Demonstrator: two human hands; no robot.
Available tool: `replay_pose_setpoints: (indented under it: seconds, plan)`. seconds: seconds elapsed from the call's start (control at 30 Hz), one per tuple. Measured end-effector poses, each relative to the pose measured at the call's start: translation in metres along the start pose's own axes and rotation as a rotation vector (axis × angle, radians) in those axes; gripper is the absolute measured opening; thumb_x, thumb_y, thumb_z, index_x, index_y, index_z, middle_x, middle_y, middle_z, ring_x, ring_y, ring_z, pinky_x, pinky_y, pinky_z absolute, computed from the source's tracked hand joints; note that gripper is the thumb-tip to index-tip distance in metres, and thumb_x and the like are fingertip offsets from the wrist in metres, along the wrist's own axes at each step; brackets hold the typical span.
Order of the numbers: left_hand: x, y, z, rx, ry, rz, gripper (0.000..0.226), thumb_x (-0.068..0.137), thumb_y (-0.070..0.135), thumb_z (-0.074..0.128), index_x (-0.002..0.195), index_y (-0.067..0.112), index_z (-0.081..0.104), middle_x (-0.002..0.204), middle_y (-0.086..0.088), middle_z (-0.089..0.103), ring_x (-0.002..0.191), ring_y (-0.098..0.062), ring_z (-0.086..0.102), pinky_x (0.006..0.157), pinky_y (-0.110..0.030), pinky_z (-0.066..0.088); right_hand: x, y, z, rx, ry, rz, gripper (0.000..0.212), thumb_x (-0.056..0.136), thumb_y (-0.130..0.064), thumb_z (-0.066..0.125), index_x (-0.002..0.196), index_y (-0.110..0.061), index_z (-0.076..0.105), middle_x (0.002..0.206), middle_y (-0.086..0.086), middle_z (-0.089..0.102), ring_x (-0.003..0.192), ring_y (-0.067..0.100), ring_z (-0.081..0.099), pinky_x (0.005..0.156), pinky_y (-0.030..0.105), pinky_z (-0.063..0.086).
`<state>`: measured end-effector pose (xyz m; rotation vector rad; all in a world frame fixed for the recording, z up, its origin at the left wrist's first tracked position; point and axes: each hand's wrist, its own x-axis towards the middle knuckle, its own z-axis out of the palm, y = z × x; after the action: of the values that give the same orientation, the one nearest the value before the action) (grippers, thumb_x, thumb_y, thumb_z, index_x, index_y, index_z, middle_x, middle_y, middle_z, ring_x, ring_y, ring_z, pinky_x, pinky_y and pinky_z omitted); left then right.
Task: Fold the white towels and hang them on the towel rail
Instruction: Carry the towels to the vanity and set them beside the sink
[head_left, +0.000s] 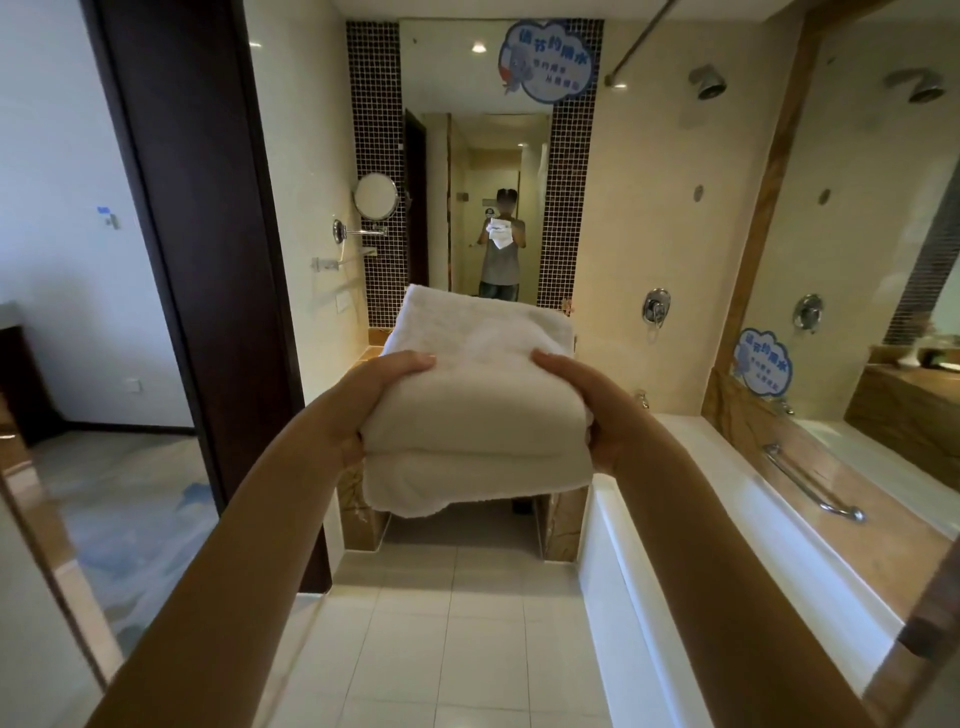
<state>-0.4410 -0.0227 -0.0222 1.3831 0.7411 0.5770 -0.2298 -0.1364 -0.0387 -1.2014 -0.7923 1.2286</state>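
Observation:
A stack of folded white towels (475, 400) is held out in front of me at chest height, above the tiled floor. My left hand (371, 402) grips its left side, thumb on top and fingers underneath. My right hand (587, 410) grips the right side the same way. The lowest towel's edge sags a little below the stack. A chrome towel rail (343, 260) is fixed to the left wall, beyond the dark door frame, with nothing hanging on it.
A white bathtub (727, 519) with a chrome grab bar (810, 483) runs along the right. A large mirror (493, 156) faces me, with a person holding towels reflected in it. A round shaving mirror (375, 196) juts from the left wall. The dark door frame (208, 260) stands at left.

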Motion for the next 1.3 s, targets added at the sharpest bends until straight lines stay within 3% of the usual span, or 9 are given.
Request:
replay_pose_setpoints:
  seconds: [0.1, 0.27, 0.43, 0.63, 0.73, 0.87, 1.0, 1.13, 1.3]
  plan:
    - [0.007, 0.0, -0.001, -0.003, 0.01, -0.003, 0.063, 0.071, 0.044, 0.07, 0.127, 0.02, 0.053, 0.104, -0.012, 0.064, 0.086, -0.025, 0.064, 0.063, -0.037, 0.054, 0.011, 0.001, -0.002, -0.013, -0.006, -0.004, 0.097, 0.044, -0.046, 0.085, 0.131, -0.02, 0.05, 0.109, 0.016, 0.068, 0.092, 0.033, 0.069, 0.078, 0.046, 0.055]
    - [0.022, -0.001, -0.009, 0.0, 0.018, -0.02, 0.066, 0.067, 0.047, 0.071, 0.125, 0.021, 0.053, 0.107, -0.013, 0.064, 0.092, -0.028, 0.063, 0.068, -0.04, 0.053, 0.032, -0.001, -0.004, -0.039, -0.044, -0.024, 0.103, 0.042, -0.049, 0.089, 0.132, -0.021, 0.047, 0.111, 0.015, 0.066, 0.096, 0.032, 0.067, 0.078, 0.045, 0.055]
    - [0.051, -0.003, -0.025, -0.015, 0.052, -0.024, 0.051, 0.075, 0.047, 0.068, 0.117, 0.021, 0.059, 0.102, -0.011, 0.065, 0.095, -0.028, 0.063, 0.076, -0.041, 0.052, 0.059, -0.005, -0.005, -0.042, -0.027, -0.038, 0.086, 0.06, -0.048, 0.078, 0.135, -0.018, 0.048, 0.105, 0.013, 0.068, 0.09, 0.029, 0.069, 0.075, 0.041, 0.056]
    - [0.093, 0.004, -0.049, -0.029, -0.012, -0.038, 0.068, 0.057, 0.049, 0.075, 0.117, 0.02, 0.061, 0.105, -0.014, 0.067, 0.092, -0.029, 0.065, 0.072, -0.041, 0.054, 0.1, -0.01, -0.001, -0.026, -0.024, -0.038, 0.079, 0.068, -0.046, 0.073, 0.137, -0.018, 0.045, 0.102, 0.013, 0.069, 0.087, 0.028, 0.07, 0.07, 0.04, 0.058]
    - [0.116, 0.009, -0.062, -0.041, -0.038, -0.013, 0.057, 0.066, 0.046, 0.072, 0.115, 0.018, 0.062, 0.102, -0.014, 0.068, 0.087, -0.028, 0.067, 0.07, -0.04, 0.055, 0.122, -0.016, 0.004, -0.034, -0.001, -0.046, 0.077, 0.069, -0.046, 0.07, 0.136, -0.017, 0.047, 0.096, 0.011, 0.07, 0.08, 0.025, 0.071, 0.065, 0.037, 0.058]
    - [0.145, 0.021, -0.077, -0.011, -0.064, -0.005, 0.054, 0.07, 0.045, 0.071, 0.115, 0.018, 0.061, 0.106, -0.015, 0.067, 0.09, -0.029, 0.066, 0.073, -0.041, 0.056, 0.149, -0.024, 0.007, -0.035, 0.014, -0.095, 0.079, 0.067, -0.047, 0.075, 0.136, -0.019, 0.05, 0.109, 0.013, 0.069, 0.091, 0.029, 0.07, 0.074, 0.041, 0.057]
    - [0.171, 0.031, -0.087, 0.006, -0.107, 0.019, 0.032, 0.082, 0.042, 0.062, 0.104, 0.019, 0.061, 0.095, -0.012, 0.067, 0.081, -0.027, 0.065, 0.07, -0.04, 0.057, 0.17, -0.031, 0.009, -0.03, 0.045, -0.118, 0.072, 0.073, -0.046, 0.071, 0.135, -0.018, 0.051, 0.106, 0.012, 0.069, 0.089, 0.027, 0.07, 0.075, 0.04, 0.058]
    - [0.199, 0.035, -0.094, -0.017, -0.164, 0.018, 0.054, 0.066, 0.044, 0.069, 0.112, 0.017, 0.061, 0.093, -0.013, 0.068, 0.078, -0.027, 0.067, 0.062, -0.039, 0.058, 0.187, -0.038, 0.008, -0.039, 0.087, -0.132, 0.057, 0.085, -0.043, 0.06, 0.132, -0.012, 0.053, 0.084, 0.006, 0.071, 0.069, 0.02, 0.071, 0.058, 0.03, 0.057]
    - [0.235, 0.035, -0.1, -0.039, -0.236, 0.042, 0.055, 0.064, 0.044, 0.066, 0.112, 0.018, 0.061, 0.093, -0.013, 0.069, 0.078, -0.028, 0.068, 0.065, -0.04, 0.056, 0.211, -0.046, 0.0, -0.056, 0.106, -0.122, 0.045, 0.091, -0.043, 0.053, 0.127, -0.015, 0.057, 0.09, 0.006, 0.072, 0.079, 0.022, 0.071, 0.069, 0.034, 0.06]
